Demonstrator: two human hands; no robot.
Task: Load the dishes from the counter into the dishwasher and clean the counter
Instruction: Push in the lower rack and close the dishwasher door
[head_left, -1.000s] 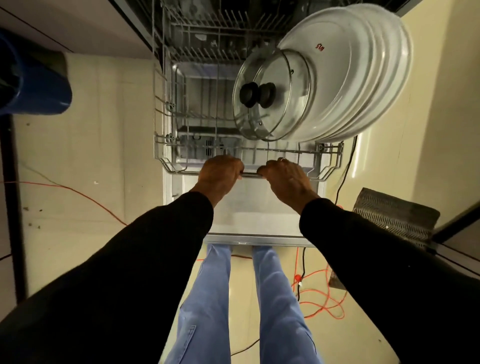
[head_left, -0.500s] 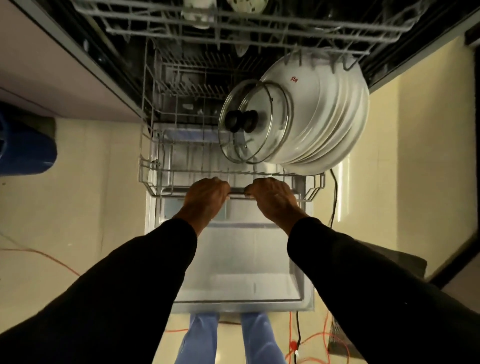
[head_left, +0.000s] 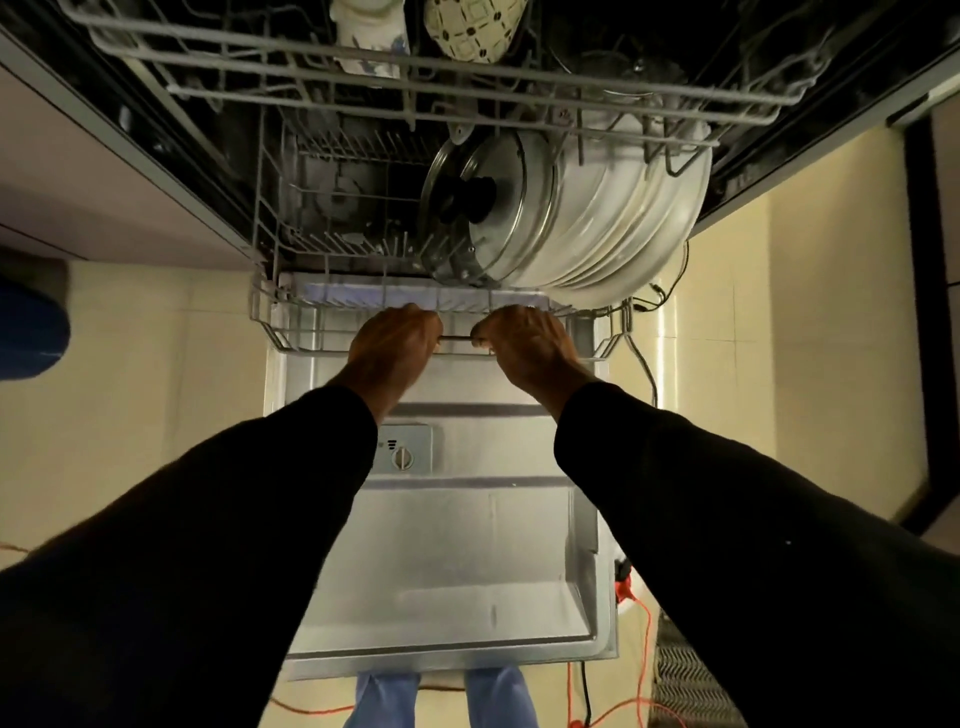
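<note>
Nothing legible is showing. Small dark marks are sitting just above the round dial (head_left: 402, 458) on the dispenser panel (head_left: 415, 439) of the open dishwasher door (head_left: 447, 551), but they are coming out too small to read.

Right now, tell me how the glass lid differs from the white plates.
The glass lid is see-through with a black knob; the white plates are opaque. The glass lid is one piece, smaller; the white plates are several, larger. Both stand on edge in the lower rack.
</note>
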